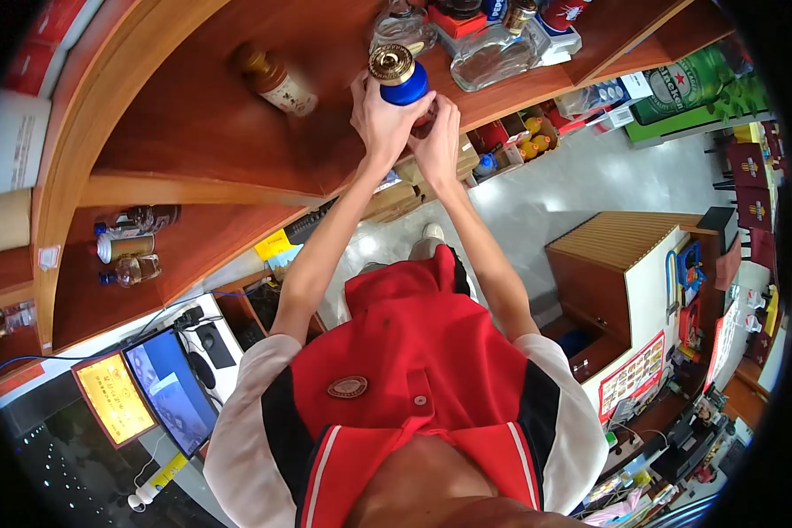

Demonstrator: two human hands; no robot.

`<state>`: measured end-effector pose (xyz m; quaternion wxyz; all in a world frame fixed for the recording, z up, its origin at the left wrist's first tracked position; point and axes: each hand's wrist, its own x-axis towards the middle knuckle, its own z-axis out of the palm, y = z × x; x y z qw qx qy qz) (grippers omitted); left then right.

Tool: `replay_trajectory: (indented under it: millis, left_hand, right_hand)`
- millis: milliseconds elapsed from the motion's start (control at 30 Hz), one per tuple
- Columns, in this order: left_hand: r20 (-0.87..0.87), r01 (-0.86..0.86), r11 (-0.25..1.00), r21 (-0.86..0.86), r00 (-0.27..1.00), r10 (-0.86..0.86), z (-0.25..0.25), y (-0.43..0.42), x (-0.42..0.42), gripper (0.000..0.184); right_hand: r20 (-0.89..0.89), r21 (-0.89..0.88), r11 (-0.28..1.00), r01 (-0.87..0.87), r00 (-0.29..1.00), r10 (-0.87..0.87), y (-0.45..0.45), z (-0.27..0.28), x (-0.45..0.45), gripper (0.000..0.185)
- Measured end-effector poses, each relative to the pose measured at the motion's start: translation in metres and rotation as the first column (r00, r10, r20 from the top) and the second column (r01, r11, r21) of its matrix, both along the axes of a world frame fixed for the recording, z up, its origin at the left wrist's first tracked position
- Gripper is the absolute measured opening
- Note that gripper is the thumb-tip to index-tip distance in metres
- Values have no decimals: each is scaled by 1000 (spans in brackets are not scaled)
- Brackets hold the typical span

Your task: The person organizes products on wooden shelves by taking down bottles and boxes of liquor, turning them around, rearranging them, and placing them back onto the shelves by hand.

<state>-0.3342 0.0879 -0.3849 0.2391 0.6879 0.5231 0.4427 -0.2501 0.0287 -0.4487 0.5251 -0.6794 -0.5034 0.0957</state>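
Observation:
A blue bottle (404, 89) with a gold cap stands upright at the edge of the wooden shelf (185, 132). My left hand (382, 123) is wrapped round its left side, and my right hand (438, 136) closes on its lower right side. The bottle's lower part is hidden behind my fingers. Just behind it stands a clear glass bottle (402, 31). To the left, a bottle with a brown cap and pale label (283, 88) is on the same shelf.
More glass bottles (495, 57) and red boxes (456, 21) line the shelf to the right. Small bottles (137, 269) sit in a lower-left compartment. A monitor (172, 392) is at the lower left, a wooden cabinet (590, 290) at the right.

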Motion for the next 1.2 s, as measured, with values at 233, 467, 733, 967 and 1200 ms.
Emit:
replay_trajectory:
  millis: [233, 467, 733, 967, 1200]
  left_hand:
    - [-88, -19, 998, 68, 996, 25, -4, 39, 50, 80]
    - [-192, -78, 992, 98, 977, 95, 1, 55, 77, 81]
    - [-109, -30, 999, 37, 993, 34, -7, 60, 87, 106]
    - [117, 60, 968, 245, 989, -91, 0, -51, -8, 63]
    - [126, -293, 922, 253, 955, 268, -6, -148, -210, 10]
  right_hand:
    - [108, 56, 994, 92, 989, -97, 42, -6, 34, 74]
    - [182, 13, 984, 176, 968, -175, 59, -6, 47, 74]
    - [-102, -283, 953, 108, 985, -142, 63, -13, 63, 55]
    - [-155, -18, 999, 26, 987, -29, 0, -10, 20, 27]
    - [-146, -183, 788, -588, 809, 570, -118, -40, -97, 29]
